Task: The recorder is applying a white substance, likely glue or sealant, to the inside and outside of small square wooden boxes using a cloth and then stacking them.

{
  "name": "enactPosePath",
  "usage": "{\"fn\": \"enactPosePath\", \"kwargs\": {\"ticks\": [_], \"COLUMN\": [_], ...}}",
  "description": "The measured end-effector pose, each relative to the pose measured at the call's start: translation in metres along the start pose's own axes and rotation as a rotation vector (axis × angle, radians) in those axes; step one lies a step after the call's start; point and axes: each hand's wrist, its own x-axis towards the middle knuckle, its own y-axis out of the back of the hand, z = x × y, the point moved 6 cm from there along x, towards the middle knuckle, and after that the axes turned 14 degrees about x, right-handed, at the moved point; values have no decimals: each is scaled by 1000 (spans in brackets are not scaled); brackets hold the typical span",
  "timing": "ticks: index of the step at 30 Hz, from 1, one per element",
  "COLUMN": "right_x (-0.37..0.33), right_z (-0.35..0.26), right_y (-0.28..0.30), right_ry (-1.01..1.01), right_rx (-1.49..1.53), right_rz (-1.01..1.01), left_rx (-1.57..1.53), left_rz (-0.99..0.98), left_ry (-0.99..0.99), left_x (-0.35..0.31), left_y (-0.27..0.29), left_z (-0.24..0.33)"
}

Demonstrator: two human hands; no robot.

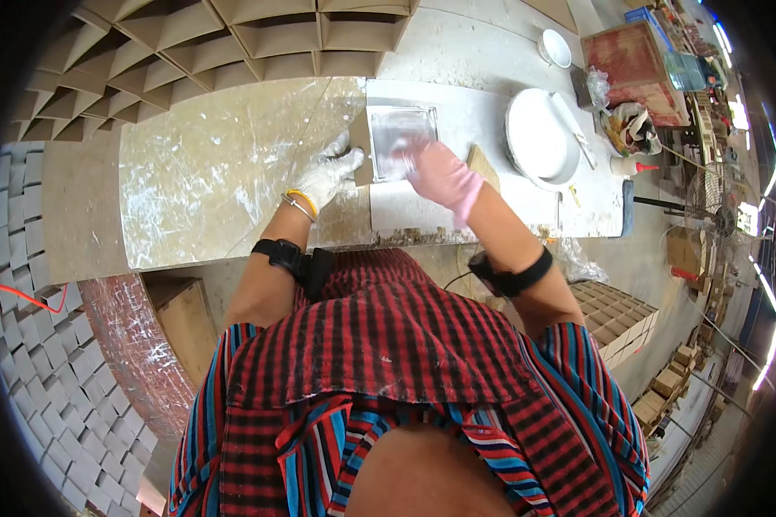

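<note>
My left hand (329,174), in a white knit glove, has its fingers closed at the edge of a brown cardboard panel (363,153). The panel stands along the left side of a square, shiny grey frame or tray (405,121); whether the two are joined I cannot tell. Over the lower right part of that square is my right hand (440,177) in a pink glove. Its fingers are smeared by motion, and anything in them is hidden. Under the square lies a whitish sheet (483,202). Just right of the pink glove is a flat tan piece (485,165).
A wide round basin (526,142) of white stuff has a white-handled brush or scraper (569,116) across its rim. Behind it stands a small white bowl (554,48). A bottle with a red tip (634,165) is at the right. Brown cardboard grids (276,34) fill the far left.
</note>
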Motion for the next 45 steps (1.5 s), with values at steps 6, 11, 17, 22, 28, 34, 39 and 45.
{"fn": "enactPosePath", "kwargs": {"ticks": [6,11,17,22,28,34,39,45], "right_x": [15,22,23,34,12,40,2,-48], "right_z": [16,-2,4,0,42,6,85,89], "right_y": [29,10,30,33,64,29,59,57], "right_ry": [-153,-36,17,204,-226,308,-334,-278], "right_rx": [446,72,99,-112,-151,-68,-20,1008], "right_rz": [347,267,624,448,472,425,369,641], "left_rx": [2,-6,6,66,131,-30,21,-101], "left_rz": [15,-40,3,-35,8,-32,14,-7], "left_ry": [51,-22,47,8,-52,11,-58,45], "left_x": [-2,-2,1,3,8,-1,-1,-2], "left_y": [-2,-4,0,2,3,-3,-4,-6], "left_z": [1,5,-2,-5,-4,-2,5,-1]}}
